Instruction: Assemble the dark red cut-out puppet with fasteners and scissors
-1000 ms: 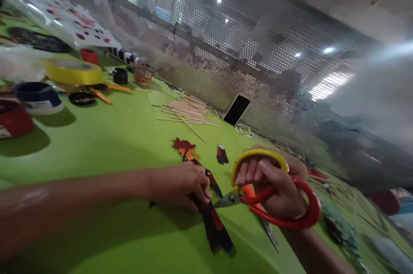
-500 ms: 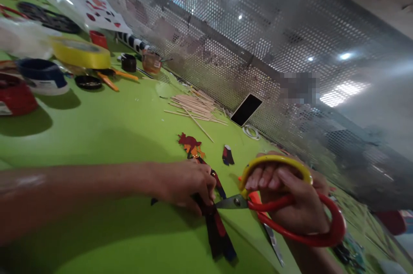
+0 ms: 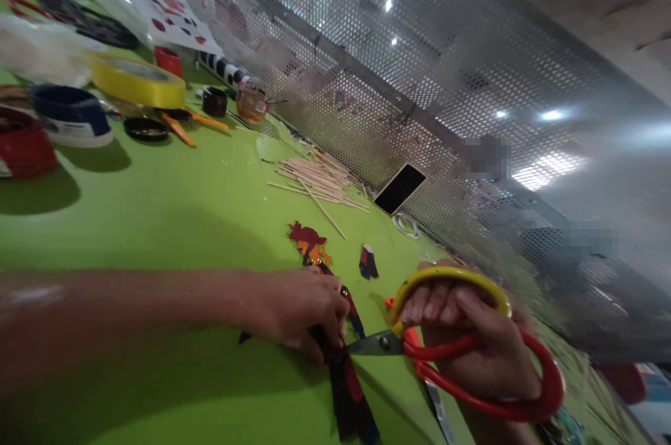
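Note:
My left hand presses down on a flat jointed cut-out figure in dark red, black and blue, its fingers closed on the middle. The figure's maroon-and-orange head pokes out beyond the knuckles. Brass-coloured fasteners show at its joints. In my right hand are scissors with one yellow and one red handle loop. Their blade tips reach the figure right beside my left fingers, which partly hide the contact. A small loose cut-out piece lies apart, between the figure and the wall side.
An orange-handled cutter lies under the scissors. Thin wooden sticks are heaped ahead, near a phone leaning on the perforated metal screen. Paint jars, yellow tape and a glass jar stand at left.
The camera view has shifted slightly, so the hands and figure sit a little lower. The scissors stay at about the same spot on the figure, with both grips unchanged.

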Demonstrator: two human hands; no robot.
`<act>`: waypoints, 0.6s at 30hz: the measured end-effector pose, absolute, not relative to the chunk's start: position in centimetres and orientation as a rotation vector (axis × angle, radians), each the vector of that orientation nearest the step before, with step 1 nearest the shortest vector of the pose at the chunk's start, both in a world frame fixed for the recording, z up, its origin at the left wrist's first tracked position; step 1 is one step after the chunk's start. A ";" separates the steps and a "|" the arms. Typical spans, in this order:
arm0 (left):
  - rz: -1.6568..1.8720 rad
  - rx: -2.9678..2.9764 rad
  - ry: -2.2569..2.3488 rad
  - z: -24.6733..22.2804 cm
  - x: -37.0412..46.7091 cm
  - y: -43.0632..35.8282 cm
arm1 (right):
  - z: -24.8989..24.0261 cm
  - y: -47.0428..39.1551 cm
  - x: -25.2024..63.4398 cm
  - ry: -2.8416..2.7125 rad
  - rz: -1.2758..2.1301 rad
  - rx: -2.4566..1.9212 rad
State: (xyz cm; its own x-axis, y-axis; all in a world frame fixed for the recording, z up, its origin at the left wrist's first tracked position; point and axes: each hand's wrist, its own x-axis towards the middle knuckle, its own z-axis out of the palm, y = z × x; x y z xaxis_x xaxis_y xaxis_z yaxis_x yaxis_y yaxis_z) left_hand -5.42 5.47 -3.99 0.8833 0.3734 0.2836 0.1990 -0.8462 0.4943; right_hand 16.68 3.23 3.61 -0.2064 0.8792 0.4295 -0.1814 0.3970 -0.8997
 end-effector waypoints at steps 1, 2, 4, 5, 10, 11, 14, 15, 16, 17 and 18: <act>0.515 2.589 0.418 -4.1 -5.4 5.5 | 3.6 3.2 16.7 -1.454 1.103 -0.659; 0.521 2.592 0.409 -4.1 -5.4 5.5 | 3.6 3.2 16.7 -1.459 1.099 -0.657; 0.545 2.595 0.396 -4.1 -5.4 5.5 | 3.7 3.0 16.8 -1.484 1.094 -0.661; 0.552 2.595 0.394 -4.1 -5.4 5.4 | 3.9 3.0 16.8 -1.504 1.095 -0.665; 0.532 2.595 0.396 -3.6 -5.5 5.3 | 4.5 3.2 15.7 -1.675 1.125 -0.653; 0.534 2.597 0.394 -3.5 -5.6 5.3 | 4.6 3.3 15.4 -1.698 1.132 -0.649; 0.545 2.596 0.385 -3.5 -5.6 5.4 | 4.5 3.4 14.4 -1.702 1.120 -0.628; 0.552 2.594 0.377 -3.5 -5.6 5.5 | 4.4 3.3 14.3 -1.688 1.108 -0.614; 0.559 2.590 0.370 -3.7 -5.5 5.5 | 4.2 3.2 14.2 -1.675 1.097 -0.599; 0.567 2.584 0.364 -3.9 -5.4 5.6 | 4.0 3.0 14.3 -1.666 1.090 -0.586; 0.572 2.578 0.358 -4.1 -5.4 5.6 | 3.7 2.8 14.3 -1.669 1.084 -0.587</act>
